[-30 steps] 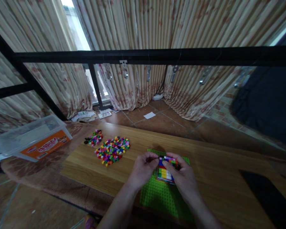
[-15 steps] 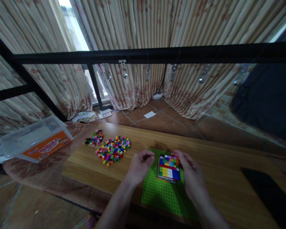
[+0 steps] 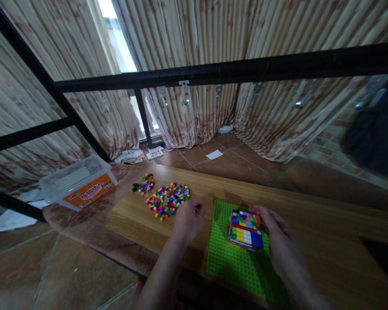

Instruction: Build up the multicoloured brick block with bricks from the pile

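A squarish block of colourful building bricks [image 3: 245, 233] stands on a green studded baseplate [image 3: 221, 258]. My right hand [image 3: 280, 237] is at the block's right side, fingertips against its far right corner, steadying it. My left hand [image 3: 189, 218] is left of the baseplate, just beside a large pile of small loose bricks [image 3: 166, 200]. Its fingers are curled together; whether a brick is between them is hidden. A smaller heap of mixed pieces [image 3: 145, 184] lies beyond the large pile, toward the far left.
All this lies on a long wooden table [image 3: 194, 254]. To its left stands a clear plastic tub [image 3: 79, 183] with an orange label. A dark flat panel [image 3: 381, 258] lies at the right. Behind runs a black metal rail [image 3: 200, 75] with hooks, before striped curtains [image 3: 194, 38].
My left hand has moved left, away from the baseplate toward the loose bricks. My right hand stays at the brick block. The view has turned a little left.
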A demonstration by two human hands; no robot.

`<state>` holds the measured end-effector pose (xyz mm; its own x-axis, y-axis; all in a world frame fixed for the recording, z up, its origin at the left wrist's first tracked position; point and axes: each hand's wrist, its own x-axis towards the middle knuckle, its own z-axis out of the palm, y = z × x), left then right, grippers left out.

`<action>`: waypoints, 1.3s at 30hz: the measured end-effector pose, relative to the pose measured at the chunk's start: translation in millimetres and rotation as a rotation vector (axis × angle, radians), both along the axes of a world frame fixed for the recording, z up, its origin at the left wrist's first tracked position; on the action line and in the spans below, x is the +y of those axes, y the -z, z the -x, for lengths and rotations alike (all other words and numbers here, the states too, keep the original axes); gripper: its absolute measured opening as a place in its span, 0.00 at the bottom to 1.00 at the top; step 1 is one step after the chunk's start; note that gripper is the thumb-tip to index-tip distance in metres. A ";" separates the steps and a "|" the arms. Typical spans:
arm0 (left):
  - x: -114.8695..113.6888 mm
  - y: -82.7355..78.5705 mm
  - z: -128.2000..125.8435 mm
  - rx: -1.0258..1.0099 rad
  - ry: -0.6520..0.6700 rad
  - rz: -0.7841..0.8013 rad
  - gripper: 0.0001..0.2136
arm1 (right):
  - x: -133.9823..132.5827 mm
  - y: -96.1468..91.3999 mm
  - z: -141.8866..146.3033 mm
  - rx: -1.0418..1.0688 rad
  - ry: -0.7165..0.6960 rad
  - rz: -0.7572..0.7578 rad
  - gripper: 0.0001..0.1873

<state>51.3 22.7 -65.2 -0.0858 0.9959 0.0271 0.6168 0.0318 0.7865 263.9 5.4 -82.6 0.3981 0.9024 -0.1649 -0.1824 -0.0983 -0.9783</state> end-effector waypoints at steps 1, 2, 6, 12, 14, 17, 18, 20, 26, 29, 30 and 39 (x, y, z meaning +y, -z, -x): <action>0.8 -2.2 7.1 0.037 -0.055 0.006 0.08 | 0.0 -0.2 -0.1 0.002 0.002 0.000 0.19; 1.5 -4.1 14.4 0.077 -0.109 0.016 0.07 | 0.0 -0.5 -0.1 0.005 0.004 -0.001 0.18; 2.6 -9.4 40.4 0.341 -0.265 0.090 0.07 | 0.3 -1.5 0.6 0.019 -0.004 0.010 0.18; 5.7 -1.2 52.6 0.517 -0.262 0.099 0.13 | -0.3 -2.7 2.4 0.012 -0.008 0.028 0.19; 7.8 4.7 50.3 0.557 -0.227 0.069 0.13 | -0.3 -2.9 2.6 0.006 -0.013 0.031 0.19; 11.0 11.5 46.5 0.594 -0.214 0.046 0.13 | 0.1 -3.1 2.2 -0.012 -0.010 0.032 0.19; 11.9 12.8 45.7 0.599 -0.214 0.044 0.14 | 0.2 -3.1 2.0 -0.014 -0.007 0.029 0.19; 13.3 14.2 44.9 0.612 -0.209 0.037 0.14 | 0.2 -3.2 1.4 -0.014 -0.004 0.024 0.19; 14.8 10.9 42.9 0.637 -0.210 0.022 0.11 | 0.4 -4.4 1.3 -0.015 -0.009 0.005 0.20; 16.0 5.1 39.9 0.528 -0.213 -0.039 0.07 | 0.6 -7.3 2.2 -0.037 0.004 -0.014 0.20; 16.2 2.5 38.3 0.420 -0.204 -0.062 0.06 | 0.3 -8.8 2.7 -0.057 0.010 -0.033 0.20; -5.7 -26.0 -5.4 -0.814 0.075 0.039 0.10 | -15.3 -17.4 9.3 -0.404 -0.079 -0.423 0.07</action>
